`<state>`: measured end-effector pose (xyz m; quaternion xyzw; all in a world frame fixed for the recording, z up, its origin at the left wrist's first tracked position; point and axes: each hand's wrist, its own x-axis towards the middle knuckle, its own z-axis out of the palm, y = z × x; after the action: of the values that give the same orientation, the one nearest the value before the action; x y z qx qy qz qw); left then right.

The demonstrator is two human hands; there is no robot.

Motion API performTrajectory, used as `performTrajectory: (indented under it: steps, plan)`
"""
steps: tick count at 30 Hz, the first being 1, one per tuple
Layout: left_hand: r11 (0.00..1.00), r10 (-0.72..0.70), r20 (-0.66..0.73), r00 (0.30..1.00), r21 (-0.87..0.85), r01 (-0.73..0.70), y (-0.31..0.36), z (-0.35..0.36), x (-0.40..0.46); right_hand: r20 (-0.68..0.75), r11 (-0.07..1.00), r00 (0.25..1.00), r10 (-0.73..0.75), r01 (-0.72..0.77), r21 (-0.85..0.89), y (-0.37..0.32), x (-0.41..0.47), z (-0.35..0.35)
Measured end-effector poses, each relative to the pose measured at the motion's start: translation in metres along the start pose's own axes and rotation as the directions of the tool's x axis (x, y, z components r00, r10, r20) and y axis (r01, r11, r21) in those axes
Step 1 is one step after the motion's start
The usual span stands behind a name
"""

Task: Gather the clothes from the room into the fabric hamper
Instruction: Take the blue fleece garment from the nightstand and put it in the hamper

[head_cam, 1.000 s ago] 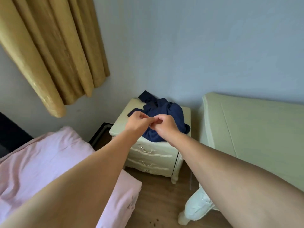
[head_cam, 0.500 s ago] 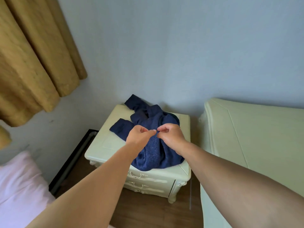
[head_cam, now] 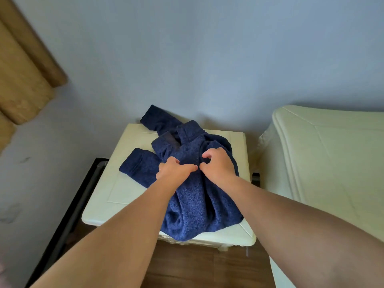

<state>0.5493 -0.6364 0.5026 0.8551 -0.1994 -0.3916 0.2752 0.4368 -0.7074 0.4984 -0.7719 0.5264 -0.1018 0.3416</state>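
Observation:
A crumpled dark blue knitted sweater (head_cam: 193, 202) lies on top of a cream nightstand (head_cam: 116, 194), one sleeve spread to the left and another toward the back wall. My left hand (head_cam: 173, 170) presses down on the middle of the sweater with its fingers curled into the fabric. Right beside it, my right hand (head_cam: 218, 166) rests on the sweater too, fingers bent and closing on the knit. The thumbs nearly touch. No hamper is in view.
A cream bed headboard (head_cam: 324, 159) stands close to the right of the nightstand. Tan curtains (head_cam: 22, 80) hang at the upper left. A dark frame (head_cam: 83, 194) leans along the nightstand's left side. Brown wooden floor (head_cam: 197, 269) shows below.
The view has moved closer to the nightstand and over it. Both hands, held together above the sweater before, have come down onto it and now dig into the fabric.

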Motion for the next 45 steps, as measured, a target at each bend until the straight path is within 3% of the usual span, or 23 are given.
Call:
performTrajectory:
  steps: [3,5,9,12,17,21,26,29,32,35,38,40,45]
  plan:
    - [0.983,-0.179,0.083,0.980,-0.031,0.182,0.000,0.004,0.010,-0.067,0.966,0.998,-0.009,-0.009,-0.257,-0.002,0.018,0.001]
    - [0.952,-0.274,0.133,0.953,-0.106,0.288,-0.003,0.008,0.018,-0.035,0.954,0.994,0.100,-0.106,-0.280,-0.002,0.032,0.002]
    - [0.865,-0.393,0.201,0.897,-0.251,0.436,-0.016,0.012,0.034,0.116,0.904,0.898,0.425,-0.413,-0.114,0.021,0.052,0.008]
    - [0.847,-0.350,0.230,0.908,-0.335,0.412,-0.022,0.017,0.043,0.258,0.798,0.801,0.540,-0.585,0.144,0.046,0.053,0.022]
    - [0.792,-0.277,0.272,0.922,-0.478,0.379,-0.024,0.013,0.054,0.348,0.749,0.833,0.430,-0.545,0.378,0.057,0.051,0.029]
    - [0.668,-0.136,0.350,0.927,-0.658,0.347,-0.017,0.005,0.054,0.437,0.682,0.853,0.286,-0.502,0.532,0.049,0.046,0.015]
    - [0.610,0.062,0.303,0.951,-0.766,0.205,0.005,-0.026,0.049,0.296,0.635,0.951,0.088,-0.282,0.719,0.019,0.045,-0.013]
    - [0.614,0.206,0.279,0.938,-0.784,0.098,0.020,-0.050,0.043,0.204,0.655,0.979,0.028,-0.172,0.736,0.004,0.047,-0.021]
    - [0.660,0.285,0.251,0.925,-0.752,0.001,0.020,-0.064,0.042,0.171,0.745,0.984,0.041,-0.145,0.652,0.007,0.044,-0.015]
    - [0.732,0.267,0.287,0.920,-0.682,0.000,0.007,-0.060,0.039,0.272,0.844,0.961,0.058,-0.193,0.500,0.027,0.032,0.010]
    - [0.752,0.127,0.267,0.955,-0.654,0.083,-0.001,-0.041,0.042,0.409,0.896,0.912,0.035,-0.210,0.391,0.051,0.021,0.031]
    - [0.759,-0.003,0.196,0.981,-0.638,0.130,-0.002,-0.029,0.047,0.471,0.879,0.881,0.041,-0.256,0.403,0.057,0.016,0.028]
    - [0.767,-0.150,0.050,0.987,-0.624,0.148,-0.002,-0.021,0.044,0.618,0.812,0.786,0.014,-0.369,0.452,0.052,0.016,-0.009]
